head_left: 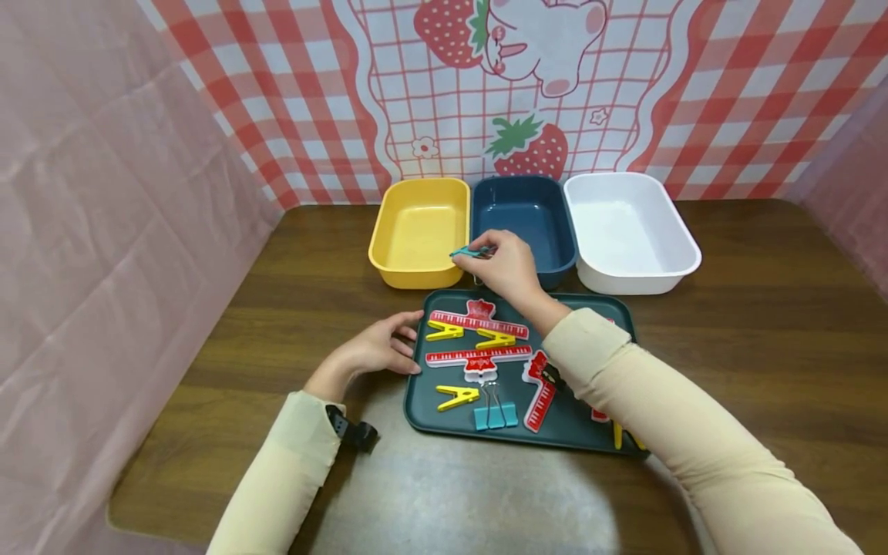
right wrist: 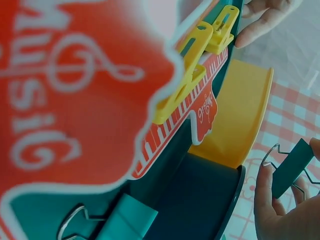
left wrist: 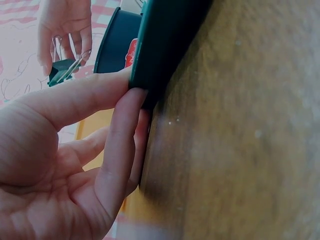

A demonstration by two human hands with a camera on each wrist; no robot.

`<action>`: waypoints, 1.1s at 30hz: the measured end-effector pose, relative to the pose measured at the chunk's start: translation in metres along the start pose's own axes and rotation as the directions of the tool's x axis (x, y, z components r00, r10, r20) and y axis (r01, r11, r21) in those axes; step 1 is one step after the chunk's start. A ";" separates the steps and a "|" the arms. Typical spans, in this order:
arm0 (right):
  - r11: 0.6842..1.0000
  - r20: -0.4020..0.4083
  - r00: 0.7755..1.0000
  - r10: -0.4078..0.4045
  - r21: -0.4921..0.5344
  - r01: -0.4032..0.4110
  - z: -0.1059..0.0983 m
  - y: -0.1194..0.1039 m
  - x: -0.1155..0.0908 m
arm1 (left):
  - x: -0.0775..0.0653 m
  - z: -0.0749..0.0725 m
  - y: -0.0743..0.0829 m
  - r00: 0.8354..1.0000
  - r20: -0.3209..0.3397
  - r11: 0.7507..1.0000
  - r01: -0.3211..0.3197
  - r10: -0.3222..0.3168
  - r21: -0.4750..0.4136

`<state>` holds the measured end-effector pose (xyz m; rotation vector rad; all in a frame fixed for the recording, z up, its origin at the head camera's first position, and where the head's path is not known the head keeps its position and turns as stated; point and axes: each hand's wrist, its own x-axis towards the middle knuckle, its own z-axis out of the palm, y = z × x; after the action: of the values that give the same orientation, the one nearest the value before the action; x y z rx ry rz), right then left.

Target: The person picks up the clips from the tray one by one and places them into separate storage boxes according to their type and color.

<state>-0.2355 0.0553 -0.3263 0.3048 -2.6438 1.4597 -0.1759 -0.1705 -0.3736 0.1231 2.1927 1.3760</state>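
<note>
My right hand (head_left: 508, 266) pinches a teal binder clip (right wrist: 292, 169) by its body; its wire handles stick out in the right wrist view. The hand is over the front of the navy bin (head_left: 555, 270), near the yellow bin (head_left: 416, 279). My left hand (head_left: 378, 344) touches the left rim of the dark green tray (head_left: 430, 425) with its fingertips, fingers loosely bent. On the tray lie another teal binder clip (head_left: 496, 416), yellow clothespins (head_left: 458, 398) and red piano-keyboard clips (head_left: 479, 358). My right forearm hides part of the tray's right side.
Three bins stand side by side behind the tray, the white bin (head_left: 638, 276) rightmost. A checked strawberry cloth (head_left: 444, 154) hangs behind them. Wooden tabletop (head_left: 763, 331) extends on both sides, with pink fabric (head_left: 104, 231) at the left.
</note>
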 end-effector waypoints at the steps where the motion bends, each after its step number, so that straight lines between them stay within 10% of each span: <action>1: 1.000 0.001 1.000 -0.001 0.002 0.001 0.001 -0.001 0.001 | 0.000 0.000 0.000 1.000 -0.001 1.000 -0.001 0.001 -0.001; 33: 0.999 -0.063 0.998 -0.018 -0.046 0.015 0.028 -0.007 0.036 | 0.003 -0.002 -0.002 1.000 -0.009 1.000 0.028 -0.028 -0.005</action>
<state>-0.2685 0.0237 -0.3291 0.2705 -2.6137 1.3779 -0.1794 -0.1723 -0.3763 0.0845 2.1906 1.3689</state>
